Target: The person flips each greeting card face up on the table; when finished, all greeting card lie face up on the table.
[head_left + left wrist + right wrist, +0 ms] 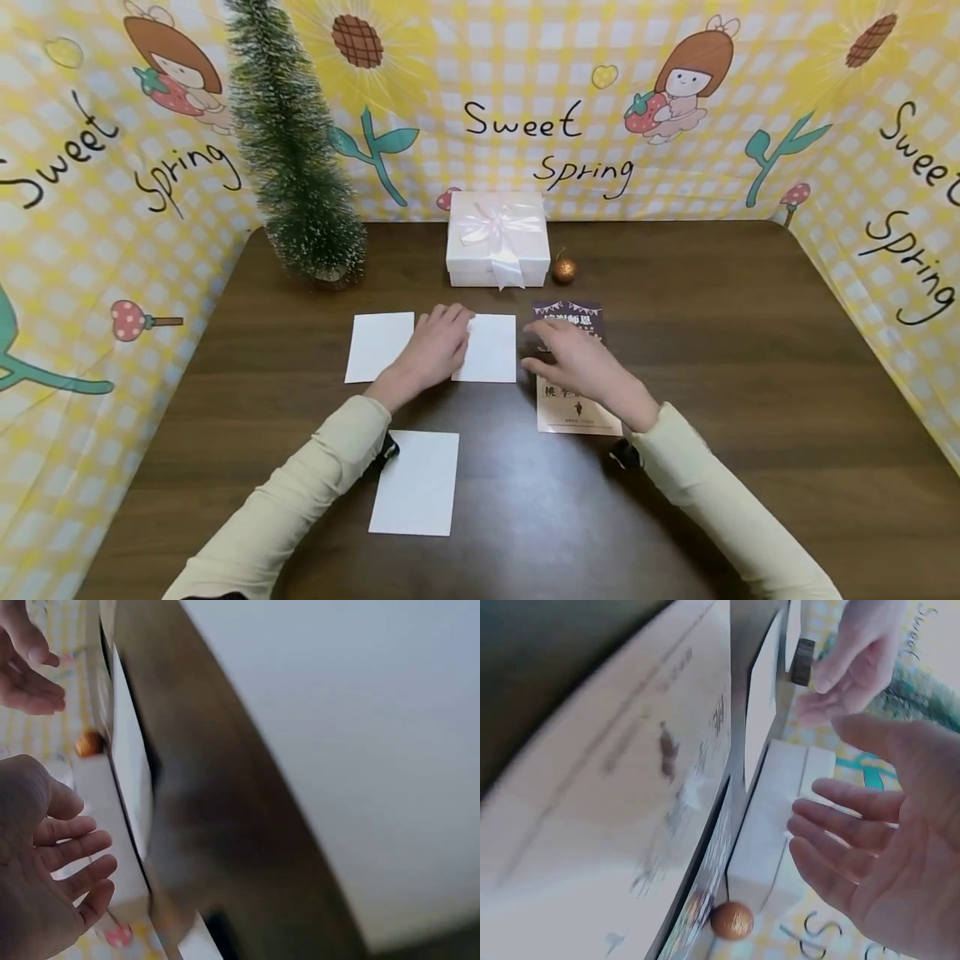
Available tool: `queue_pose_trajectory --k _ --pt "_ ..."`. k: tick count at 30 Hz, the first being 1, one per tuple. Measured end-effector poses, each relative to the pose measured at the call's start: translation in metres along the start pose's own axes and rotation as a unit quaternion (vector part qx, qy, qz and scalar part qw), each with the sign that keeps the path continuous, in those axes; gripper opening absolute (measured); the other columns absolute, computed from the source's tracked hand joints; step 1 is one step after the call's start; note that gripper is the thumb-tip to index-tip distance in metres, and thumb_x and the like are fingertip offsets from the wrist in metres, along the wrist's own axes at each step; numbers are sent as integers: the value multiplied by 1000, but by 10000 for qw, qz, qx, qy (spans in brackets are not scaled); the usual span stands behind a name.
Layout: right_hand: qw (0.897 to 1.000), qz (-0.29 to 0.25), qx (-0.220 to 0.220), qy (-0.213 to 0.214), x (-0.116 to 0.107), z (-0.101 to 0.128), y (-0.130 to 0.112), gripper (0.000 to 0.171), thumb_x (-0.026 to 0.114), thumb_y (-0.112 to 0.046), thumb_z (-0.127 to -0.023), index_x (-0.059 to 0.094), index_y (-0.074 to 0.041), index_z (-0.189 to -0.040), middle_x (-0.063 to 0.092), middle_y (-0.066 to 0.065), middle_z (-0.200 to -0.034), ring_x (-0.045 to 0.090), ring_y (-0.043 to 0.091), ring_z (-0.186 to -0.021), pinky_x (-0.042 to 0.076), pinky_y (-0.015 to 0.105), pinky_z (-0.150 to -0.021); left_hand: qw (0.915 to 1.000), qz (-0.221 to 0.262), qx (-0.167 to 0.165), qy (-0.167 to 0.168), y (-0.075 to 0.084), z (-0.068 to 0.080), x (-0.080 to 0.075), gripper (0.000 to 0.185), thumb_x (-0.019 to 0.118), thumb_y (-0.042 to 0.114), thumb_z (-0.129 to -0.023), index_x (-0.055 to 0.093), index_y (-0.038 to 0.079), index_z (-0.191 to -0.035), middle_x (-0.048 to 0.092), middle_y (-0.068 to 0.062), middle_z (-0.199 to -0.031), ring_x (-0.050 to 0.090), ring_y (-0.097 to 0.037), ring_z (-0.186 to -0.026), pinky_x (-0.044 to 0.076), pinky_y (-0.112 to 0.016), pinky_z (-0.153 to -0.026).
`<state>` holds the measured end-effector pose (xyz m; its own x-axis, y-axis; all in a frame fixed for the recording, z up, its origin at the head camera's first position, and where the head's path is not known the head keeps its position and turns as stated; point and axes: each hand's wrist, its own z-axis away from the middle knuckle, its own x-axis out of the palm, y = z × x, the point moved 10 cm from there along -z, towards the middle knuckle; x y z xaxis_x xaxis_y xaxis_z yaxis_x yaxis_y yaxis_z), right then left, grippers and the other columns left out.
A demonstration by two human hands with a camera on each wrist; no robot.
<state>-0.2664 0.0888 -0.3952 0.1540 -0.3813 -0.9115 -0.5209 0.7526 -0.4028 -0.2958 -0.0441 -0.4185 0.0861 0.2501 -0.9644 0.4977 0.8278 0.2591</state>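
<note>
My left hand (435, 346) hovers between two white cards, its fingers loosely bent and holding nothing. One white card (375, 346) is partly covered by that hand; the other white card (489, 350) lies just right of its fingers. Over a printed card (579, 417), purple at the top and beige below, hangs my right hand (588, 362), hiding the card's middle. In the right wrist view the right hand (885, 832) shows a bare palm with spread, relaxed fingers. The left wrist view shows the left hand (56, 862) with nothing in its palm.
A third white card (416, 492) lies nearer, beside the left wrist. Behind the cards stand a white gift box (468, 237) with a ribbon bow, a small orange-gold bauble (565, 270) and a green tinsel tree (300, 175). A patterned cloth hangs around the brown table (735, 350).
</note>
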Motion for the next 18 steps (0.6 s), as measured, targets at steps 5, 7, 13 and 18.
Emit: queue_pose_trajectory --k 5,7,13,18 --pt "9978 445 -386 -320 17 -20 -17 61 70 -29 -91 49 8 -135 54 24 -134 53 35 -125 42 45 -104 9988 -329 -201 -317 -20 -4 7 37 48 9 -99 51 2 -135 52 -15 -137 43 -36 -127 37 -55 -100" --pt "9960 608 -440 -479 23 -24 -20 68 70 -31 -90 45 9 -138 50 26 -138 49 37 -128 39 45 -107 9981 -410 -193 -409 -23 -5 10 39 49 7 -98 51 4 -137 51 -13 -139 43 -35 -129 36 -55 -101" --pt "9919 852 -469 -823 34 -29 -22 75 70 -35 -89 41 10 -141 45 27 -143 44 38 -133 36 46 -109 9942 -679 -46 -827 -23 -6 18 44 48 3 -95 51 3 -139 49 -11 -145 40 -33 -133 35 -55 -102" --pt "9875 1073 -467 -1054 39 -30 -22 81 70 -41 -88 39 9 -143 42 26 -145 42 37 -135 34 45 -111 9891 -894 64 -1167 -23 -5 21 45 51 2 -94 52 3 -139 46 -11 -147 38 -32 -136 33 -57 -104"
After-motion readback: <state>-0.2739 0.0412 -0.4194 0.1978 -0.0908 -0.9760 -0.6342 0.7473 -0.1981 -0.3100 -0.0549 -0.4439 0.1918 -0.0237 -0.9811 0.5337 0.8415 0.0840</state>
